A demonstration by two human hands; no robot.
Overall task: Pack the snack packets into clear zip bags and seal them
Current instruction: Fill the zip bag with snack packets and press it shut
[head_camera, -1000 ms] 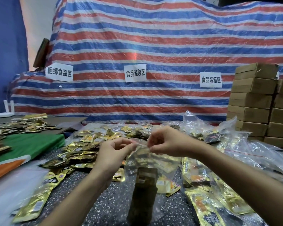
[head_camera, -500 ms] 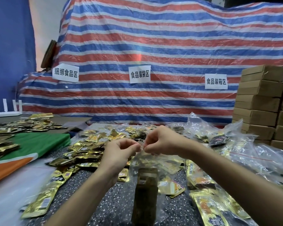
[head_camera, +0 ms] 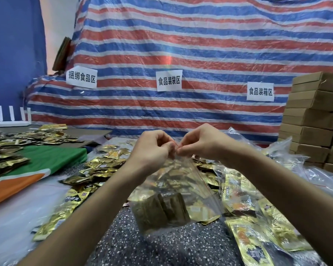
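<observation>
A clear zip bag point(head_camera: 173, 191) hangs in front of me above the speckled table point(head_camera: 161, 248). A bundle of brown-gold snack packets point(head_camera: 161, 210) sits in its bottom. My left hand point(head_camera: 152, 150) and my right hand point(head_camera: 202, 143) pinch the bag's top edge, fingertips almost touching at the middle. Loose gold snack packets point(head_camera: 104, 166) lie heaped on the table behind and to the left of the bag. More gold packets point(head_camera: 258, 244) lie to the right, some inside clear bags.
Cardboard boxes point(head_camera: 313, 120) are stacked at the right. A striped tarp point(head_camera: 181, 45) with paper signs fills the back. A green and orange cloth point(head_camera: 46, 160) and another heap of packets point(head_camera: 6, 150) lie at the left. A white router point(head_camera: 10, 121) stands far left.
My two hands have drawn together along the bag's top edge, from a gap apart to nearly touching. The view has tilted so the bag hangs lower in the frame.
</observation>
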